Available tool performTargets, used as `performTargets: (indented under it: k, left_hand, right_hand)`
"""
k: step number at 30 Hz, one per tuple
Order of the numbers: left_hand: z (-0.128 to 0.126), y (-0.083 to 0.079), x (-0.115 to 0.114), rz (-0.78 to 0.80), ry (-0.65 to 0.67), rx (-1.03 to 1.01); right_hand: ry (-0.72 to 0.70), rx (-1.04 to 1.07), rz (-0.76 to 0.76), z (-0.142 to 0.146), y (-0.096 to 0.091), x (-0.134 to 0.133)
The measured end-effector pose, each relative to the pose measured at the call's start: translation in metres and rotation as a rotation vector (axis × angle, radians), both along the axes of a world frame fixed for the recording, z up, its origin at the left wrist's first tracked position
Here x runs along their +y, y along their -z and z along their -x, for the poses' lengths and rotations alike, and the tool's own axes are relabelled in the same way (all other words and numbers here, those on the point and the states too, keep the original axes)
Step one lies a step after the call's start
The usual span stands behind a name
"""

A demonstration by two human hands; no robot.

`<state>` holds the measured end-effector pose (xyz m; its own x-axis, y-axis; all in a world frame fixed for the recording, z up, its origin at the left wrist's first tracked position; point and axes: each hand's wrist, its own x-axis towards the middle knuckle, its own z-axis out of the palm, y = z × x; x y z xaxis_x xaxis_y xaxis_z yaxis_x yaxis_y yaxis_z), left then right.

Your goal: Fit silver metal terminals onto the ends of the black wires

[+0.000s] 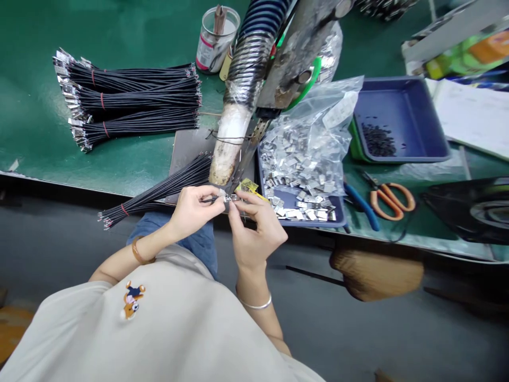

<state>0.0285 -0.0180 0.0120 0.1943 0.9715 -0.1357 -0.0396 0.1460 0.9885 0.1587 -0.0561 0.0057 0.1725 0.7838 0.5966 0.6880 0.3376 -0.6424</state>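
Note:
My left hand (198,211) is closed in a pinch on a black cable (209,200), whose end points to the right. Opposite it, my right hand (257,225) pinches a small silvery metal connector piece (233,197) at the cable's end. The fingertips nearly meet, so how cable and metal fit together is hidden. Just above them are the whitish nozzle of a ribbed hose (231,130) and the tip of a metal machine arm (258,130). A loose bundle of black cables (175,185), tied with a red band, lies beside my left hand and overhangs the table edge.
Several banded cable bundles (139,101) with metal ends lie at the back left. Right of the hose, a blue tray (340,215) and a plastic bag (330,116) hold metal pieces. Further right are blue-handled pliers (363,207), orange scissors (392,201) and a dark blue bin (417,119).

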Motion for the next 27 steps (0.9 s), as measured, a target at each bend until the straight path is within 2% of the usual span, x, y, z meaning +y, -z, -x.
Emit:
performTargets:
  k: [6,13,16,19,23,25,27]
  left_hand:
    - [0.001,-0.004,0.001,-0.028,0.000,0.023]
    - [0.004,0.001,0.000,-0.103,0.091,0.137]
    - [0.004,-0.001,-0.003,-0.131,0.090,0.174]
    - [0.004,-0.004,-0.008,-0.202,0.100,0.209]
    - [0.007,-0.006,-0.012,-0.347,0.127,0.231]
    - [0.010,-0.005,-0.012,-0.301,0.147,0.188]
    - [0.012,-0.005,-0.010,-0.168,0.188,0.107]
  right_hand:
    - [-0.022,-0.029,-0.044,0.001,-0.004,0.001]
    - [-0.043,-0.055,-0.018,-0.005,-0.001,-0.010]
    - [0.013,0.074,0.035,-0.006,-0.001,-0.010]
    - [0.051,0.287,0.162,-0.008,-0.004,-0.008]
    - [-0.131,0.464,0.367,-0.013,-0.007,-0.003]
    - [-0.172,0.440,0.356,-0.015,-0.006,-0.002]
    - [-0.143,0.285,0.258,-0.018,-0.004,-0.003]
